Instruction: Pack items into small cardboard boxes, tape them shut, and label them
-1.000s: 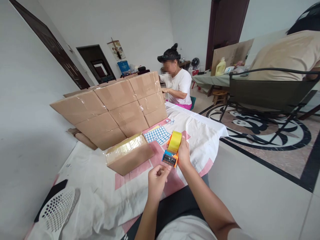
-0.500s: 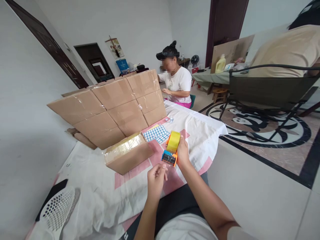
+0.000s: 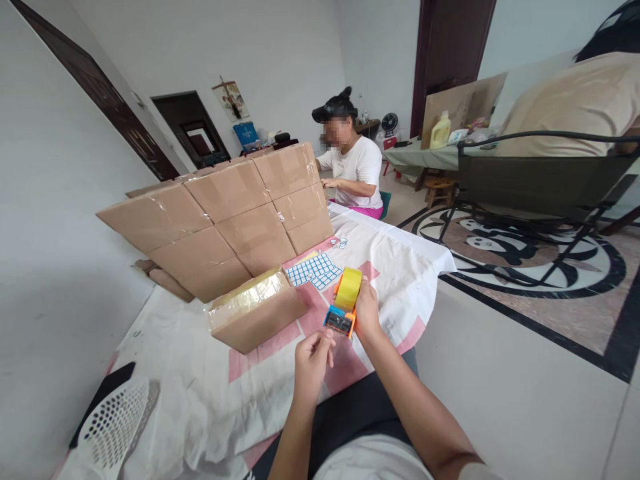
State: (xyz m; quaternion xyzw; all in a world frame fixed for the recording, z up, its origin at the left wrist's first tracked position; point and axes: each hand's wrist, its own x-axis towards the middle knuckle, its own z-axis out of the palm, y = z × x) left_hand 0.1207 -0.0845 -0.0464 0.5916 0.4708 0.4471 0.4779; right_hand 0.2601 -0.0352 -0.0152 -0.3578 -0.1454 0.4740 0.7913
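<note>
My right hand (image 3: 367, 308) is wrapped around the handle of an orange and blue tape dispenser (image 3: 341, 321), which carries a roll of yellow tape (image 3: 349, 288). Just below the dispenser's cutting edge, my left hand (image 3: 314, 350) is closed, thumb and forefinger pinched together. Anything between those fingertips is too small to make out. To the left of both hands stands a cardboard box (image 3: 265, 320) with shiny tape across its top. Sheets of blue-edged labels (image 3: 313, 268) lie flat beyond the dispenser.
Stacked cardboard boxes (image 3: 225, 220) form a wall across the table's far side. A pink and white cloth (image 3: 190, 373) covers the table. A white perforated paddle (image 3: 113, 417) lies at the near left. A person (image 3: 355, 163) sits behind the boxes; another sits in a chair (image 3: 545, 177) at right.
The tape dispenser and my right hand have dropped very slightly in view. My left hand keeps its pinch beneath the cutting edge. The person behind the boxes has moved a hand a little.
</note>
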